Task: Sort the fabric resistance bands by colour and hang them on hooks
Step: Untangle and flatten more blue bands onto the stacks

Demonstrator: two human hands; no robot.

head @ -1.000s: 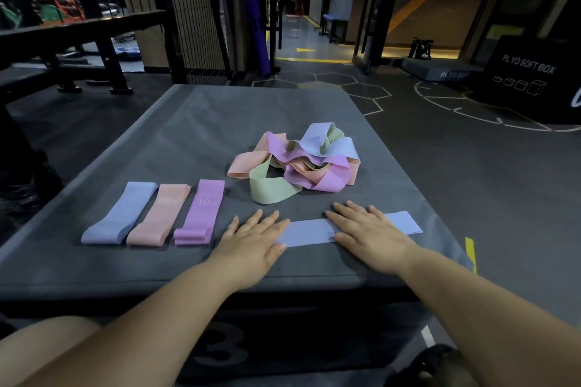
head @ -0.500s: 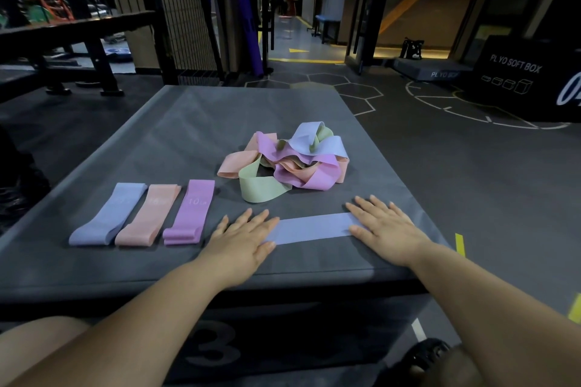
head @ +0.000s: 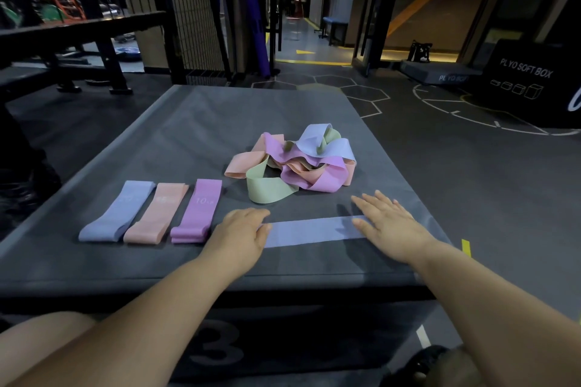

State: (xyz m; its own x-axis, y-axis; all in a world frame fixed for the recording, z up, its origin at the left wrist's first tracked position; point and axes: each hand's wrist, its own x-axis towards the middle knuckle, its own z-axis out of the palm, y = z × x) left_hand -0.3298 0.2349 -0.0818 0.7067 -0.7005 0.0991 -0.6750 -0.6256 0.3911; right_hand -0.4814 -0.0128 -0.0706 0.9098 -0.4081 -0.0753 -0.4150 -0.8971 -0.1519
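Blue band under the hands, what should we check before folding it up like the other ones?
1. Flat blue band lies smooth, untwisted: ok.
2. Right hand presses its right end flat: ok.
3. Left hand curls at its left end; firm pinch: cannot tell.
4. Tangled pile lies clear of it: ok.
5. Folded blue band, its colour match, sits at the row's left end: ok.
6. Hooks in view: not ok, none seen.
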